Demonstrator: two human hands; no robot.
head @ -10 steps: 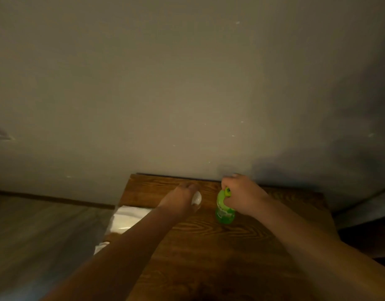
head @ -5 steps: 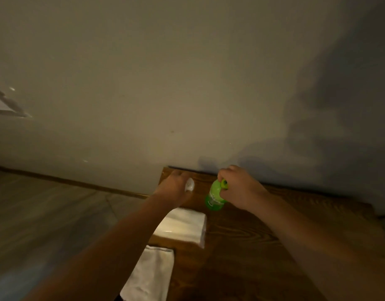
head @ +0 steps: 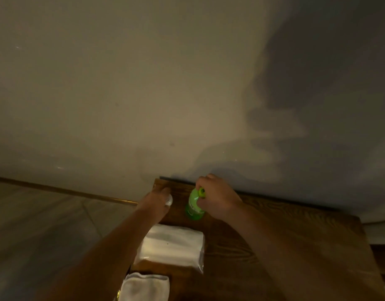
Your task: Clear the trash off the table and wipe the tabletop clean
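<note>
A small green plastic bottle stands near the far left corner of the brown wooden table. My right hand is closed around its upper part, just under the neck ring. My left hand rests at the table's far left corner, closed on a small white object, partly hidden by the fingers. A white pack of tissues lies on the table's left side under my left forearm. A white cloth hangs at the near left edge.
The table stands against a plain beige wall. Grey floor with a wooden skirting board lies to the left. A dark piece of furniture sits at the right edge.
The view has swung left and down, so the tissue pack and cloth show more. Both hands keep their grips at the table's far corner; the bottle has barely moved.
</note>
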